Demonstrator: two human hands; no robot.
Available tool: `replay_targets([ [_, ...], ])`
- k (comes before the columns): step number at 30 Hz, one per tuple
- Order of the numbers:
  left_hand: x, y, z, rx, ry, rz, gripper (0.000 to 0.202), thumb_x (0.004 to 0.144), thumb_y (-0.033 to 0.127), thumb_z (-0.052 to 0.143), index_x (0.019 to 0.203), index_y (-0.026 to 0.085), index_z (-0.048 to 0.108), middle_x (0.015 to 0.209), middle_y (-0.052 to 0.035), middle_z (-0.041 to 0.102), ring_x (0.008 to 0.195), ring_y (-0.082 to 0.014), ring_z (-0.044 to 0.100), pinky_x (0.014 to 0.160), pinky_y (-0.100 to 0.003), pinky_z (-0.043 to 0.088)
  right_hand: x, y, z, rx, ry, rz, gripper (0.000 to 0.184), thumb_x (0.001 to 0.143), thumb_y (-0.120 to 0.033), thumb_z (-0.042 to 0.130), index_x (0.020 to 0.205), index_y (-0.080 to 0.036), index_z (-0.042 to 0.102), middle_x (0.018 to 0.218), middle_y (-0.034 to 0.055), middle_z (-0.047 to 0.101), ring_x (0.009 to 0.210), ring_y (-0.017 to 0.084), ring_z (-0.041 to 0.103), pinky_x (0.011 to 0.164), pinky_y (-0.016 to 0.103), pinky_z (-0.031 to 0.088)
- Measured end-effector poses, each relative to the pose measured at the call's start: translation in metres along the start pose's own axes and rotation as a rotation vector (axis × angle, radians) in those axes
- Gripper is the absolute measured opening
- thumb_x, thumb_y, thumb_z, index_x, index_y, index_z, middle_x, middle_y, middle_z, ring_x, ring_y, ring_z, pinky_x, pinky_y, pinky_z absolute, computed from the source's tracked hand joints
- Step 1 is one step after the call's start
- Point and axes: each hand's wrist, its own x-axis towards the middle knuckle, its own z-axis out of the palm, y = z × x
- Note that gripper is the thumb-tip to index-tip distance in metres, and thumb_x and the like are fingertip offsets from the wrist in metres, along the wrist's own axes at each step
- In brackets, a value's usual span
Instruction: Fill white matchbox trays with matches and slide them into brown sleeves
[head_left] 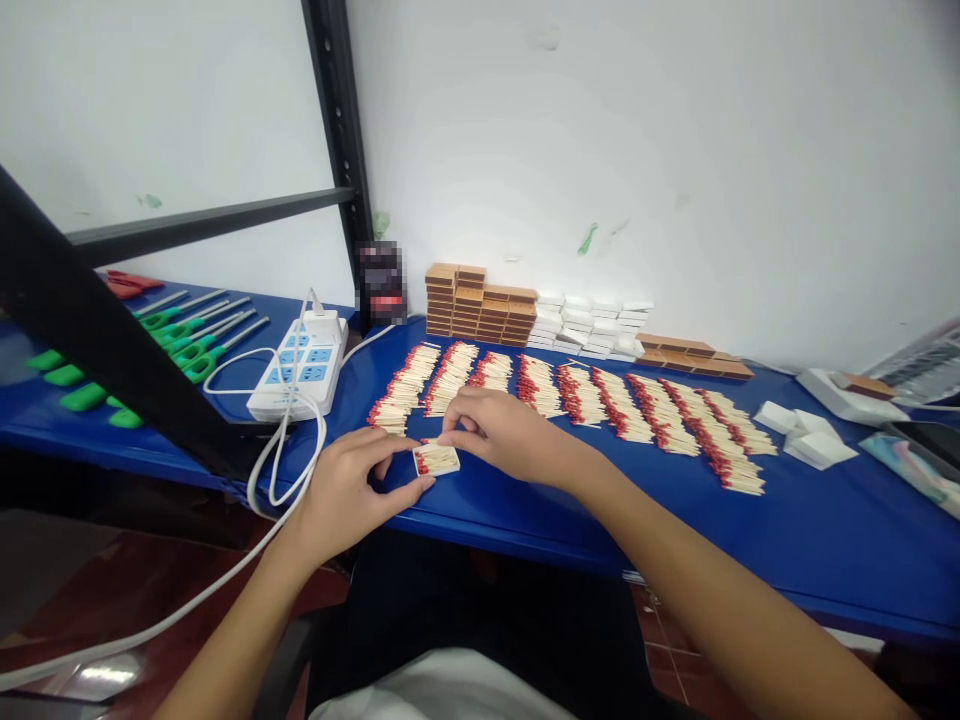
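A small white matchbox tray [448, 467] with red-tipped matches [433, 458] lying in it sits near the table's front edge. My left hand [349, 490] holds it by the left end, thumb at the near corner and index finger at the far one. From the right, my right hand [499, 430] reaches over the tray's far side with thumb and index finger pinched. A match with a red head sticks out leftward from that pinch, along the tray's far edge. Just behind the hands, slanting rows of matches [540, 385] lie on the blue table [570, 510].
Brown matchboxes [480, 305] and white trays [592, 322] are stacked along the wall. A white power strip [300, 365], its cable, a black shelf post [341, 130] and green-handled lighters [187, 355] occupy the left. At right lie loose white trays [814, 440] and a phone [926, 450].
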Motion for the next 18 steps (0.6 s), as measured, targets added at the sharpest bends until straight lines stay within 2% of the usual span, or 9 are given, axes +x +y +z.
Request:
replay_targets([
  [4,0.000,-0.001,0.000,0.000,-0.009,-0.002,0.026,0.092,0.035,0.084,0.112,0.019,0.080,0.071,0.0041,0.057,0.064,-0.0132,0.055,0.067,-0.027,0.046,-0.002,-0.001,0.003,0.041,-0.052,-0.066,0.017,0.103,-0.027,0.072,0.091,-0.017,0.070,0.087,0.0018,0.065,0.082,0.015,0.057,0.072,0.028,0.037],
  [6,0.000,0.000,0.000,-0.002,-0.008,-0.004,0.027,0.092,0.036,0.083,0.113,0.019,0.080,0.071,0.0040,0.057,0.065,-0.0134,0.056,0.067,-0.027,0.046,0.000,0.000,0.005,0.036,-0.028,-0.075,0.017,0.105,-0.029,0.068,0.093,-0.017,0.070,0.089,0.0025,0.067,0.083,0.016,0.058,0.073,0.028,0.038],
  [9,0.000,0.000,0.000,-0.007,-0.009,-0.009,0.025,0.093,0.037,0.083,0.111,0.019,0.080,0.070,0.0041,0.057,0.065,-0.0135,0.056,0.068,-0.027,0.046,0.004,0.003,0.008,-0.059,0.045,-0.013,0.012,0.108,-0.023,0.064,0.109,-0.016,0.073,0.095,0.0053,0.070,0.090,0.018,0.063,0.078,0.029,0.040],
  [12,-0.001,0.000,0.000,-0.011,-0.012,-0.016,0.025,0.094,0.037,0.082,0.112,0.020,0.080,0.071,0.0041,0.057,0.065,-0.0134,0.056,0.069,-0.027,0.046,0.007,0.008,0.011,-0.164,0.042,0.056,0.019,0.108,-0.022,0.062,0.122,-0.018,0.074,0.109,0.0096,0.073,0.102,0.022,0.067,0.084,0.032,0.042],
  [15,-0.001,-0.001,0.000,-0.008,-0.014,-0.017,0.025,0.094,0.037,0.082,0.112,0.020,0.080,0.071,0.0040,0.057,0.065,-0.0136,0.056,0.069,-0.027,0.046,0.008,0.012,0.014,-0.202,0.017,0.068,0.020,0.109,-0.023,0.061,0.123,-0.018,0.074,0.116,0.0113,0.073,0.108,0.024,0.067,0.086,0.033,0.044],
  [18,-0.002,-0.001,0.000,-0.006,-0.019,-0.012,0.024,0.094,0.036,0.082,0.110,0.019,0.080,0.071,0.0040,0.056,0.065,-0.0136,0.056,0.069,-0.028,0.046,0.009,0.014,0.017,-0.208,0.029,0.067,0.017,0.108,-0.022,0.062,0.118,-0.017,0.074,0.109,0.0093,0.073,0.101,0.023,0.067,0.083,0.032,0.043],
])
